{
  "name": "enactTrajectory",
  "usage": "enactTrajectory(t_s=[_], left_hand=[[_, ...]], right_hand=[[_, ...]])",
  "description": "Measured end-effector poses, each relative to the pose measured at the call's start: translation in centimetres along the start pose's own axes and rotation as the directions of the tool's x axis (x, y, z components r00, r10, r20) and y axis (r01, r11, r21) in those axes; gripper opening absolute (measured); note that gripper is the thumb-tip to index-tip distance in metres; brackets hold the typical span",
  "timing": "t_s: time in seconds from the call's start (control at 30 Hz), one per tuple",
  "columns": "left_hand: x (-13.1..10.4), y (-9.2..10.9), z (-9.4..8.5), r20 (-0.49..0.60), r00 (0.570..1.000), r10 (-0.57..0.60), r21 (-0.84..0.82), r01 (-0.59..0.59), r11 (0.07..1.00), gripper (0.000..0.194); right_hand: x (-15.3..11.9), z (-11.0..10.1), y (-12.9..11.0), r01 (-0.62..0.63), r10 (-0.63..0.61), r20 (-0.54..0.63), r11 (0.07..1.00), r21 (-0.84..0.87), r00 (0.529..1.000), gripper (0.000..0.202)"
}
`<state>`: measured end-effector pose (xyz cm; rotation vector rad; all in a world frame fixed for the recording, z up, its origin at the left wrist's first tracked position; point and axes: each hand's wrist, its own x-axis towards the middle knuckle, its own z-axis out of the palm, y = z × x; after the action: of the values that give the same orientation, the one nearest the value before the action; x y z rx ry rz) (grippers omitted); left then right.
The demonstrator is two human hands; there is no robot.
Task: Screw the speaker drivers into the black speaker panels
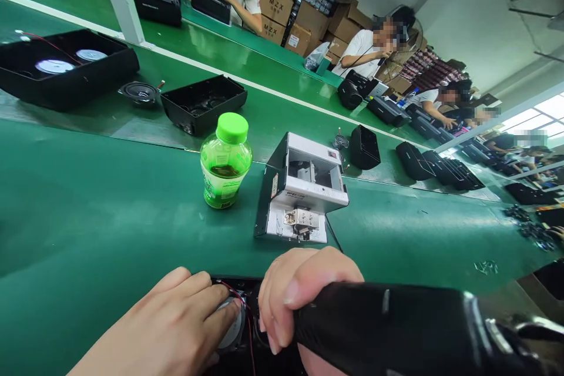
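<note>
My right hand (308, 288) is wrapped around a black electric screwdriver (379, 329), which lies nearly level with its metal hanger end toward the right edge. Its tip is hidden behind my fingers. Below, at the bottom edge, is an open black speaker housing (238, 358), mostly covered by my hands. A round silver-backed speaker (233, 329) sits inside it. My left hand (180, 317) has its fingers bent and together, fingertips pressed on the speaker beside a thin red wire (251, 335). The thumb of that hand is mostly hidden.
A white screw-feeder machine (304, 188) and a green-capped bottle (226, 161) stand just beyond my hands. Further off are black housings (205, 103), a loose speaker (140, 94) and loose small parts (486, 267). Several co-workers sit across the green bench (110, 188).
</note>
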<state>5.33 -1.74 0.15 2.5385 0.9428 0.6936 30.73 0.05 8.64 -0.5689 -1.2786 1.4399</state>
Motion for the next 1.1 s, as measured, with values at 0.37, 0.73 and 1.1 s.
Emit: enactTrajectory(t_s=[0.37, 0.73, 1.1], left_hand=[[2.3, 0.5, -3.1, 0.209, 0.976, -0.057, -0.081, 0.075, 0.994, 0.03], [2.3, 0.3, -2.9, 0.208, 0.976, -0.065, -0.075, 0.082, 0.994, 0.028], [1.7, 0.3, -2.8, 0.312, 0.946, -0.09, -0.008, 0.097, 0.995, 0.04]], right_hand=[[0.9, 0.1, 0.2, -0.105, 0.106, -0.031, 0.994, 0.035, 0.994, 0.032], [0.9, 1.5, -0.8, -0.109, 0.105, -0.067, 0.993, -0.048, 0.992, 0.06], [5.3, 3.3, -5.3, 0.058, -0.123, -0.392, 0.983, -0.173, 0.912, 0.072]])
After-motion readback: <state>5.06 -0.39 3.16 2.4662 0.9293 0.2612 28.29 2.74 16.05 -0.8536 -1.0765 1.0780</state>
